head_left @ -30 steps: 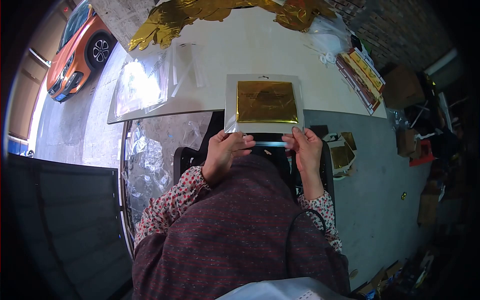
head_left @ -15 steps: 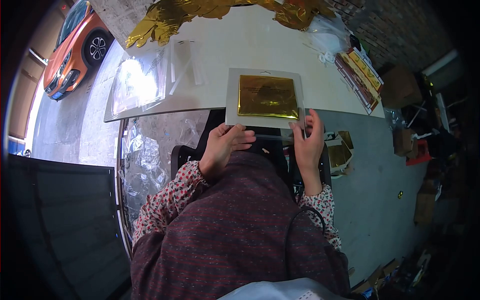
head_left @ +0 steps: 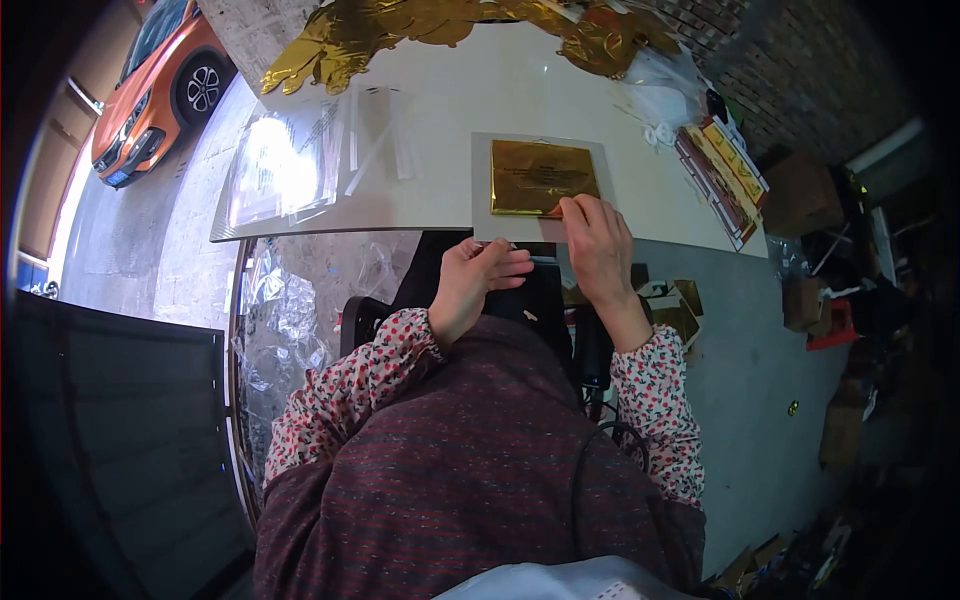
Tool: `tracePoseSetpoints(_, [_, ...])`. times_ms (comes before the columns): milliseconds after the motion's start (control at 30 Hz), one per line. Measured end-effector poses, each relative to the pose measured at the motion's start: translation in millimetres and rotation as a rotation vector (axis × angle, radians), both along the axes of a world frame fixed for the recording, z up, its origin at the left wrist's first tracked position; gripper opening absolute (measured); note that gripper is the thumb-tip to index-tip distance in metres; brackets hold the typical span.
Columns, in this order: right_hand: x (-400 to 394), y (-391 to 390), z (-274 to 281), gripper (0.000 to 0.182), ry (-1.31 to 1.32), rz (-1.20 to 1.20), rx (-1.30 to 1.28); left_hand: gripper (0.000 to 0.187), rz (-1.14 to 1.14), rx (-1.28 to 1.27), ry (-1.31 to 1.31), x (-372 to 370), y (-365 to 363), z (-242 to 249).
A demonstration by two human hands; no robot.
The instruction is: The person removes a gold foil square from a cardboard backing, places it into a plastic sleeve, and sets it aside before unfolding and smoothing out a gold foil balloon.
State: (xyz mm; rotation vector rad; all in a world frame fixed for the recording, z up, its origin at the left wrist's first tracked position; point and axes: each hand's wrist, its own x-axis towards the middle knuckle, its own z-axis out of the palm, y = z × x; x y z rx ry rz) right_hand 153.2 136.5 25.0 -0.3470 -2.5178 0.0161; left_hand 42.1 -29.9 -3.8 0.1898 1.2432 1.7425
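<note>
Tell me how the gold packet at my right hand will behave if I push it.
The gold packet might slide rather than roll, since it looks flat and square-cornered. Its glossy surface suggests it could feel slippery. It's probably light, as it looks thin.

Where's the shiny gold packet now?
Head view, upper middle: the gold packet is near the front edge of the table, its lower right corner by the right hand.

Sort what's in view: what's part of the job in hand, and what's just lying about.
In the job:
- gold foil packet, right hand at its lower right corner
- pale backing under it, left hand at its near edge
- clear plastic sheets, probably

Apparently just about:
- printed pieces
- white bag
- orange car
</note>
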Motion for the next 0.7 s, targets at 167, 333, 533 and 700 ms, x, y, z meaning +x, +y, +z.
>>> tracePoseSetpoints(167, [-12,2,0,0.027,-0.058,-0.029,0.033,0.025,-0.028,0.019,0.015,1,-1,0])
tracePoseSetpoints(333, [-11,6,-8,0.025,0.027,-0.014,0.058,0.029,-0.083,-0.023,0.015,2,-4,7])
tracePoseSetpoints(533, [-1,4,-3,0.027,0.08,0.043,0.062,0.03,-0.414,-0.227,0.707,-48,-39,47])
tracePoseSetpoints(700, [-3,4,-7,0.03,0.096,0.07,0.077,0.026,-0.07,-0.079,1.466,-123,43,55])
